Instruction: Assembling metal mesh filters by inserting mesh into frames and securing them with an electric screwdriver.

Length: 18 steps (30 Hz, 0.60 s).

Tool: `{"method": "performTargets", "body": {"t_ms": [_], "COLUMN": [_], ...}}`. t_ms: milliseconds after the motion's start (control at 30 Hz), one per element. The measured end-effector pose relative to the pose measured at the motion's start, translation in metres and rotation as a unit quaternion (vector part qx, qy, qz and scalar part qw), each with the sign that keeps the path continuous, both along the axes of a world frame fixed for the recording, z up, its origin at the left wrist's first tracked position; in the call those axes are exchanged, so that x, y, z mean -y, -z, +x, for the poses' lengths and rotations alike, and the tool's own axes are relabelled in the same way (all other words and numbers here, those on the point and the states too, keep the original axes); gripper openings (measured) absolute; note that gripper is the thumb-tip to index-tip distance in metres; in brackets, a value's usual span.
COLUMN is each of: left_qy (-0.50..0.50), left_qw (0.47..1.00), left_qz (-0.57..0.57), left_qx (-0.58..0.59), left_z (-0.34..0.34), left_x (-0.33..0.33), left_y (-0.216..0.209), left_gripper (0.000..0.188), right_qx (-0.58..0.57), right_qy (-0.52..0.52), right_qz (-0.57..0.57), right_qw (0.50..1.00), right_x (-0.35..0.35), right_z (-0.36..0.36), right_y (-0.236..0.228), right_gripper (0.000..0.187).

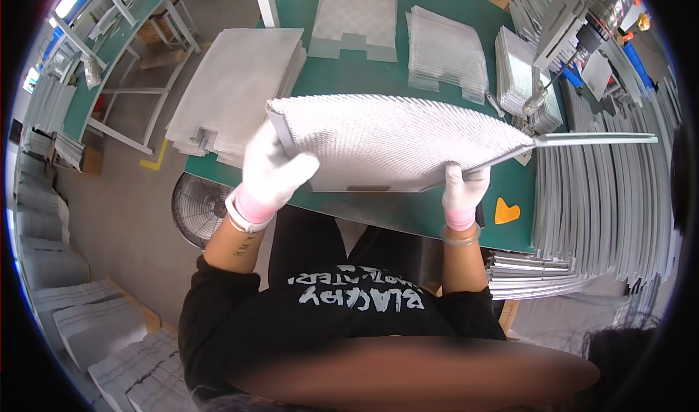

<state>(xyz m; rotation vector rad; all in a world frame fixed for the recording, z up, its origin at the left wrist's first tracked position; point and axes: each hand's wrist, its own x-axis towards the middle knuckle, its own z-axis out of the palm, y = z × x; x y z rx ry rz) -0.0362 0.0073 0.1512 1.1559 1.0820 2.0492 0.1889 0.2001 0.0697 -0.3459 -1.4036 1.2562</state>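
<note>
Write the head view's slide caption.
White-gloved left hand and right hand hold a silvery, grey-edged textured panel at a green table.

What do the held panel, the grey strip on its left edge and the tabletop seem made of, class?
Panel: probably metal mesh; its silvery, textured face glints.
Grey strip: plastic or painted metal; matte, evenly coloured.
Tabletop: perhaps rubber or plastic covering; smooth, uniformly green.

I find most fingers of the left hand [271,168] hidden behind the mesh panel [393,135]; those of the right hand [464,190] are partly concealed likewise. The surface [510,179] and left forearm [231,250] obscure part of the fan [196,209]. The lower edge cuts off grey stacks [156,386]. I cannot read the blurred patch [415,372] at the bottom.
</note>
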Motion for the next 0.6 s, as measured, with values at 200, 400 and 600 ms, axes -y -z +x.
{"method": "performTargets", "body": {"t_ms": [200, 400, 600], "left_qy": [-0.202, -0.167, -0.130], "left_qw": [0.964, 0.980, 0.963], "left_qz": [-0.013, 0.059, 0.145], "left_qx": [-0.174, -0.086, -0.189], "left_z": [-0.001, -0.001, -0.002], "left_x": [-0.013, 0.001, -0.004], "left_y": [-0.015, 0.012, 0.012], "left_gripper": [0.013, 0.016, 0.015], "right_qx": [0.136, -0.005, -0.004], "right_qy": [-0.009, -0.088, -0.012], "right_qz": [-0.029, 0.157, 0.197], "right_qw": [0.990, 0.984, 0.980], "right_x": [0.001, -0.006, -0.002], "right_z": [0.016, 0.014, 0.003], "right_y": [-0.021, -0.091, -0.085], "right_gripper": [0.043, 0.038, 0.037]}}
